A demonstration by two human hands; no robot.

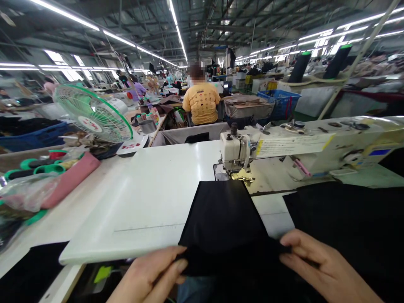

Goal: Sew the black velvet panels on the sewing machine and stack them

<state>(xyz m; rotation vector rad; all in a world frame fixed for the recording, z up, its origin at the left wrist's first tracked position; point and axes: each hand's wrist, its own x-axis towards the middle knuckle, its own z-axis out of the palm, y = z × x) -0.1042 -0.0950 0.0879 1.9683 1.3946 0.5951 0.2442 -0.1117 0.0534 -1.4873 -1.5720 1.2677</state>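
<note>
A piece of black fabric [224, 214] hangs over the near edge of the white sewing table [151, 189]. Its far edge lies just short of the needle area of the sewing machine [235, 151]. My left hand [154, 269] pinches the left side of the fabric between thumb and fingers. On the opposite side, my right hand [315, 261] grips the right edge in the same way. The cloth is spread between both hands, and its lower part drops toward my lap, where it is dark and hard to make out.
More black fabric [341, 214] lies on the table at the right. At the left stand a fan [91, 113] and thread spools [47, 168] beside a pink roll [72, 181]. Another black piece [34, 269] is at the lower left. Ahead, a person in a yellow shirt [202, 103] sits facing away.
</note>
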